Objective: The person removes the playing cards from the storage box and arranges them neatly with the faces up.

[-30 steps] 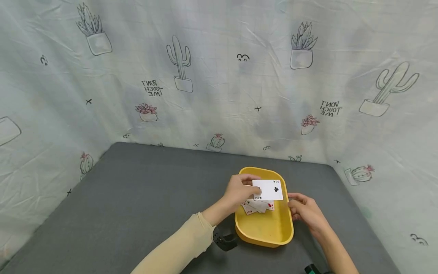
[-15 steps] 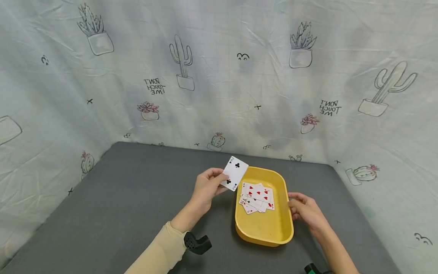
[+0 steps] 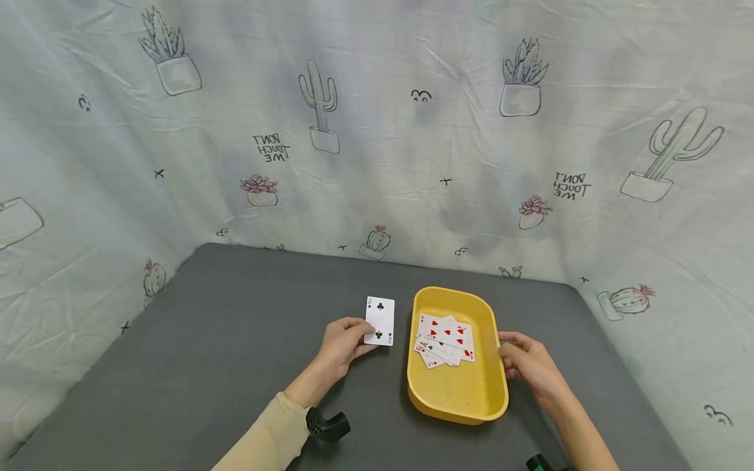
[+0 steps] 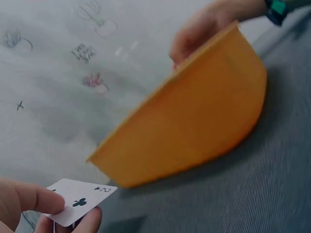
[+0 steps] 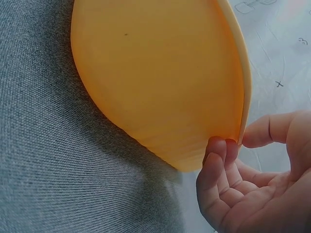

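Note:
Left of the yellow tray, my left hand [image 3: 343, 347] pinches a two of clubs playing card [image 3: 379, 320] between thumb and fingers, face up. In the left wrist view, the thumb presses on the card [image 4: 80, 200] and the fingers are under it. A small overlapping pile of playing cards [image 3: 444, 339] lies inside the yellow tray [image 3: 456, 396], a five of hearts on top. My right hand [image 3: 527, 363] grips the tray's right rim; its curled fingers and thumb show at the edge in the right wrist view.
Grey cloth [image 3: 206, 366] covers the table. A pale curtain [image 3: 377, 131] with cactus drawings stands behind the table and along both sides. A black device [image 3: 326, 425] is strapped at my left wrist.
My left hand has carried the two of clubs out from over the tray to the left, turned it upright and lowered it. The right hand stays at the tray's rim.

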A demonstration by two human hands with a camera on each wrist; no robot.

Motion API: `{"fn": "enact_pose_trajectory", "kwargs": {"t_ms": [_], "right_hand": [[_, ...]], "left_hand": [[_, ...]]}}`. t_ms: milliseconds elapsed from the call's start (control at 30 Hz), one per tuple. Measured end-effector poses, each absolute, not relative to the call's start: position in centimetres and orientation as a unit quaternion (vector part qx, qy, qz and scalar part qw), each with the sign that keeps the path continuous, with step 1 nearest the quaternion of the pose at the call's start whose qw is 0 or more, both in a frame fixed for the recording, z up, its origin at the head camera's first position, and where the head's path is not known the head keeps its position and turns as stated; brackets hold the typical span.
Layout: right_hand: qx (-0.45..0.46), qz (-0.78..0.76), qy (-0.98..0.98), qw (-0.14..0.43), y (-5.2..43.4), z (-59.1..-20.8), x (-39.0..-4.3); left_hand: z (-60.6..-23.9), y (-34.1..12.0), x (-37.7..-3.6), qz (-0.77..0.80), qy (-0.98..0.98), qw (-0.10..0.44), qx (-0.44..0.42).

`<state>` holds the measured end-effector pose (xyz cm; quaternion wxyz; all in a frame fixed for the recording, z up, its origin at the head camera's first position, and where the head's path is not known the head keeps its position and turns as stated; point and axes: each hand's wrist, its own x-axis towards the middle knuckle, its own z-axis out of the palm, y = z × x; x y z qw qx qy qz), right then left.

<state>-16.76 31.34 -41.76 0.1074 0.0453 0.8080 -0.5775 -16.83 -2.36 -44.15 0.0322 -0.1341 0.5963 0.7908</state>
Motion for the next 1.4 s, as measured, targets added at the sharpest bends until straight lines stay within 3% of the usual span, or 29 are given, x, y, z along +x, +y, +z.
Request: {"fn": "enact_pose_trajectory", "kwargs": {"t_ms": [733,1033,1400], "right_hand": [[0.063,-0.586,0.799,0.119,31.9,-42.1,-17.4],[0.062,-0.588,0.798,0.118,31.6,-41.9,-17.3],[0.061,-0.583,0.801,0.121,31.3,-42.0,-17.5]], "left_hand": [[-45.7,-4.4,-17.8,0.722,0.682,0.026,-0.110],[-45.8,-4.7,-17.8,0.651,0.754,-0.034,-0.084],[-46.0,-4.8,-17.7,0.652,0.752,-0.053,-0.080]]}}
